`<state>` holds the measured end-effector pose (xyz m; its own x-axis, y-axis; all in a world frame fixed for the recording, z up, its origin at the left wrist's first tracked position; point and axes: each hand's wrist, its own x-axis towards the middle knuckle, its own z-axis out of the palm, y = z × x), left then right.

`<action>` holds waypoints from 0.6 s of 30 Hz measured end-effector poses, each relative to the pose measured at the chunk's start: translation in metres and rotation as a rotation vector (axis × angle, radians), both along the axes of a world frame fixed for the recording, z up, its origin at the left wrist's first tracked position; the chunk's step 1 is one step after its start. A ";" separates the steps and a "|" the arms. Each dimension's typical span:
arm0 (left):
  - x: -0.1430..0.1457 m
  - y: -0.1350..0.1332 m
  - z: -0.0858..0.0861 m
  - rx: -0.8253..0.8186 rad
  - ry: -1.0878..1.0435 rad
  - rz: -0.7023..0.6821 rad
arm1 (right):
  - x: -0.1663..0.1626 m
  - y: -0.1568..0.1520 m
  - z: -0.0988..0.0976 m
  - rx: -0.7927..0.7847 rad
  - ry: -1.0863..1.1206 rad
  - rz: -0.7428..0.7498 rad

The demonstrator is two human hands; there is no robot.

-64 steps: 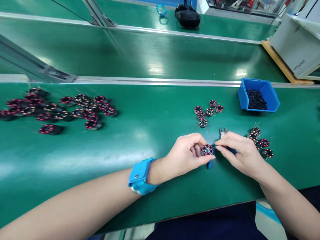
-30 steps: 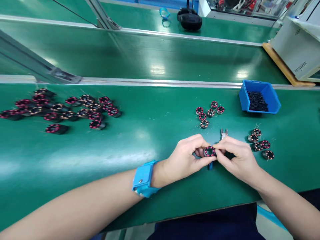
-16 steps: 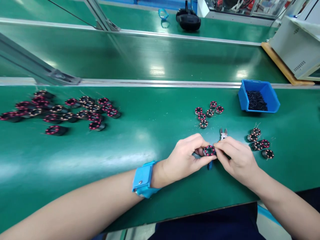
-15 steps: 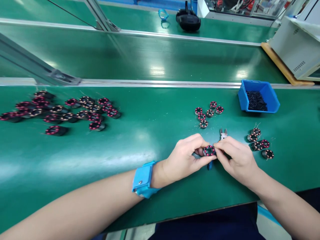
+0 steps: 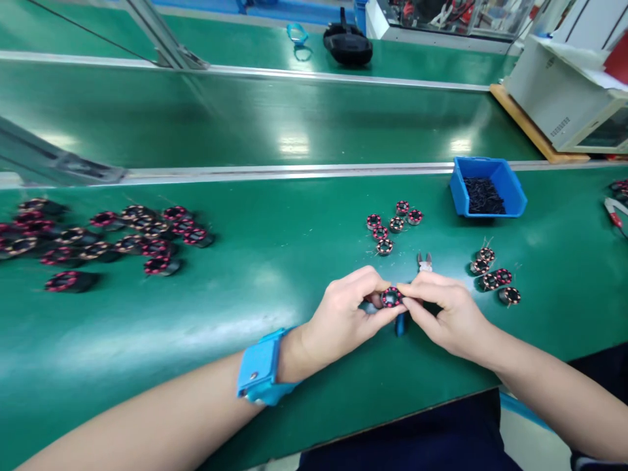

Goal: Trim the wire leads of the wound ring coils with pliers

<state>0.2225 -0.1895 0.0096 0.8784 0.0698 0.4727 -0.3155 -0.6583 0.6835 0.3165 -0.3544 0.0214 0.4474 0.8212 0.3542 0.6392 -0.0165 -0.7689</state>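
Note:
My left hand (image 5: 349, 302) is closed round the side of a small ring-shaped motor stator (image 5: 391, 297) with pink-red windings, its open face turned up towards me. At the stator's right edge, my right hand (image 5: 444, 304) pinches with thumb and forefinger; whatever lies between those fingertips is too small to make out. Beneath the hands lies a pair of cutting pliers (image 5: 424, 263), jaws pointing away from me, mostly covered by my right hand; a blue handle shows below. Just beyond are several stators (image 5: 380, 232) with thin wire ends, and another small group (image 5: 489, 281) sits to the right.
A blue bin (image 5: 515, 201) of short black pieces stands at the back right. Many more stators (image 5: 122, 239) are spread on the left of the green table (image 5: 275, 261). A metal rail (image 5: 294, 172) crosses behind. Red-handled pliers (image 5: 615, 214) lie at the far right.
The view has swung to the right, so everything appears further left, and the red-handled pliers have come into sight. Both hands keep about the same hold at the stator.

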 end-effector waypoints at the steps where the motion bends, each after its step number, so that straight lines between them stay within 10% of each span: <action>1: 0.002 0.003 -0.001 0.039 0.007 0.015 | 0.000 0.000 0.001 -0.008 -0.030 0.003; 4: 0.010 0.018 -0.004 0.235 0.032 0.093 | 0.007 -0.002 0.010 0.062 -0.129 -0.104; 9: 0.026 0.018 0.012 0.545 -0.105 0.300 | 0.040 -0.018 0.036 0.504 -0.249 -0.683; 18: 0.110 -0.091 0.031 0.464 0.361 -0.052 | 0.070 -0.028 0.029 0.669 -0.321 -0.906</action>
<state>0.3325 -0.2801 0.0402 0.9862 -0.1203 0.1139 -0.1562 -0.9042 0.3975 0.3861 -0.3828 0.0507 0.5848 -0.1447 0.7982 0.7678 -0.2188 -0.6022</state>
